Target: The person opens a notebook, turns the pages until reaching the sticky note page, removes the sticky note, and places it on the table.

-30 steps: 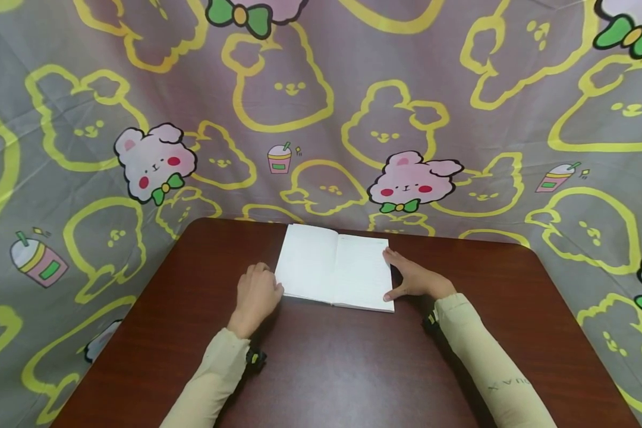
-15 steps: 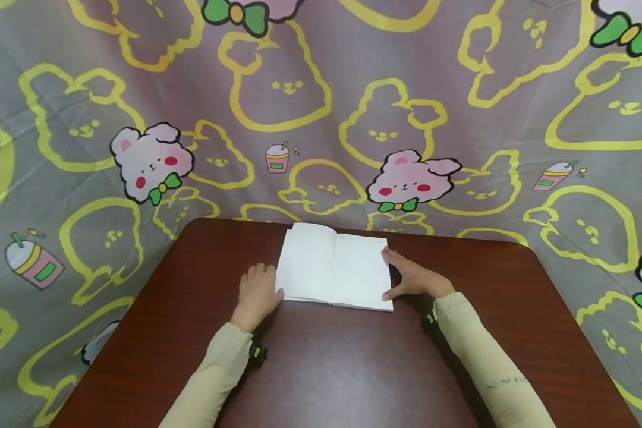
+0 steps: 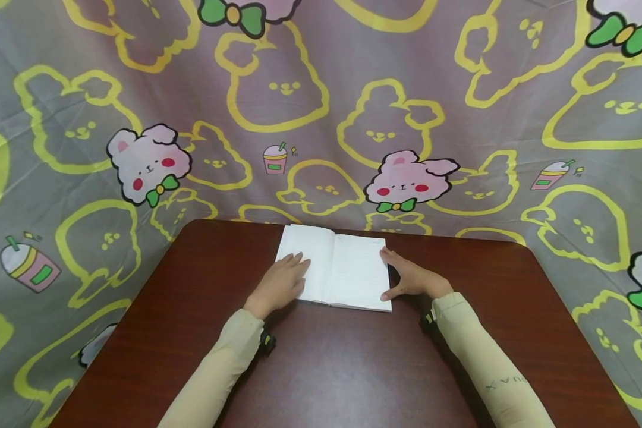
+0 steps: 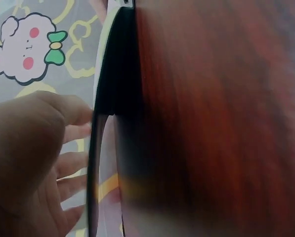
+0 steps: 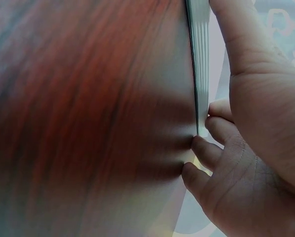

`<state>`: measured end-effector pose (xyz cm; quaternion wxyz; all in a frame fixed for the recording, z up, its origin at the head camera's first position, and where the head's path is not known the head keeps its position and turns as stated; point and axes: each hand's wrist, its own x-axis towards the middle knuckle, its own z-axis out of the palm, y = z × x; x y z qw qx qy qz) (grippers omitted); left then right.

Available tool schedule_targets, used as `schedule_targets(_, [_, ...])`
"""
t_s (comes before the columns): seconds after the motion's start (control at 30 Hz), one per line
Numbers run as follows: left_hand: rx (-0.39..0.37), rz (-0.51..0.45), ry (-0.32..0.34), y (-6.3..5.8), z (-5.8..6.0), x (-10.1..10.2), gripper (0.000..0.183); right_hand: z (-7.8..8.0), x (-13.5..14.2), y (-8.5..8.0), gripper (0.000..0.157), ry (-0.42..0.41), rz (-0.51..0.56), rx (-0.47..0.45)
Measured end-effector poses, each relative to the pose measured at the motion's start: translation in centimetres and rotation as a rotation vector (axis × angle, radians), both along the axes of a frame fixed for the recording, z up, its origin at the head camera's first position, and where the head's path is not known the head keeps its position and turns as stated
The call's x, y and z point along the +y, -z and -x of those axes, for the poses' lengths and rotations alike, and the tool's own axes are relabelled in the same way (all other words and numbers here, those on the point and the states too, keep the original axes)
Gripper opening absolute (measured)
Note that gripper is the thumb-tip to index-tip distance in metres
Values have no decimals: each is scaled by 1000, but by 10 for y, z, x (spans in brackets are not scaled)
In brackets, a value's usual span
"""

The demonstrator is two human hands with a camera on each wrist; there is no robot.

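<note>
An open notebook (image 3: 358, 267) with white pages, faintly ruled on the right, lies at the far side of the brown table. My left hand (image 3: 280, 282) lies over the lower left page, fingers extended across the paper. The left wrist view shows that hand (image 4: 36, 153) from the palm side, its fingers partly covered by a dark strip. At the notebook's right edge rests my right hand (image 3: 416, 279), thumb near the bottom corner and fingers spread higher up. In the right wrist view its fingertips touch the notebook's stacked page edges (image 5: 201, 59) and the tabletop.
The brown tabletop (image 3: 331, 368) has rounded far corners and a sheen in front of the notebook. Close behind and around it hangs a grey curtain (image 3: 321, 89) printed with yellow outlines and cartoon rabbits. A small dark device (image 3: 267, 342) sits at the left wrist.
My left hand has moved right from beside the notebook onto its left page. A left-hand leaf that was raised and bulging half a second ago now lies flat. The right hand stays put.
</note>
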<state>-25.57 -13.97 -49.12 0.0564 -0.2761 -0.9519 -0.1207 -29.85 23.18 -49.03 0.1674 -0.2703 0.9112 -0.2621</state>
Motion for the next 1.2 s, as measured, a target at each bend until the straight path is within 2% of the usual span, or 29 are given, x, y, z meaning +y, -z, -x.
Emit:
schedule_targets(0.23, [-49, 97, -15, -6, 13, 18, 53, 1, 0, 1, 127, -1, -4, 5])
schedule_targets(0.53, [-57, 147, -6, -5, 25, 29, 56, 1, 0, 3, 127, -4, -6, 10])
schedule_targets(1.07, [-234, 121, -4, 4, 28, 26, 60, 2, 2, 4, 129, 6, -24, 8])
schedule_targets(1.2, [-255, 107, -5, 5, 28, 26, 60, 1, 1, 2, 128, 12, -18, 2])
